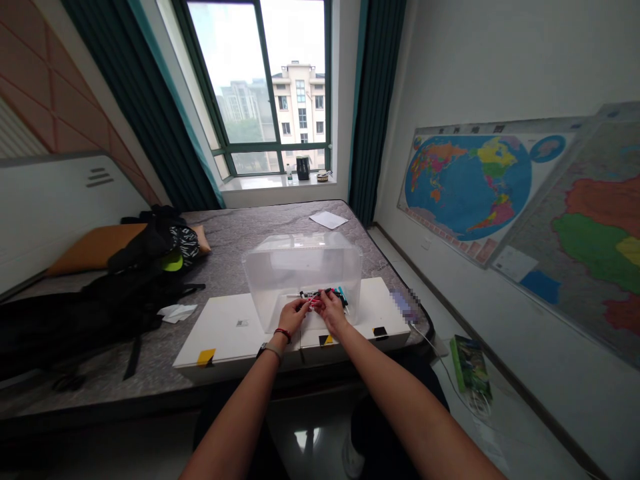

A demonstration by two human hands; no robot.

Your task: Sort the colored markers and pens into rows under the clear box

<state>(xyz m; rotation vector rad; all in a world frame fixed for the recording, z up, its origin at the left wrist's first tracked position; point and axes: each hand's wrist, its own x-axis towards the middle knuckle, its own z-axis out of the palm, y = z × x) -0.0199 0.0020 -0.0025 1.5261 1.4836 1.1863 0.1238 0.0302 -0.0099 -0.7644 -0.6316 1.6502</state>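
Observation:
My left hand (pixel 294 315) and my right hand (pixel 330 312) meet at the mouth of a clear plastic box (pixel 300 263) that seems to lie on its side, opening toward me. Between my fingertips is a thin pinkish-red item (pixel 313 302), pen-like but too small to name surely; both hands are closed on it. Just behind and beside my right hand lies a bunch of slim black, pink and teal items (pixel 343 297), which look like pens. My fingers partly cover them.
Two white cartons (pixel 220 333) support the box on a grey mattress (pixel 225 230). A paper sheet (pixel 329 219) lies beyond it, a crumpled tissue (pixel 177 313) to the left. Dark bags (pixel 100 300) fill the left side. A white cable (pixel 435 350) runs off the right edge.

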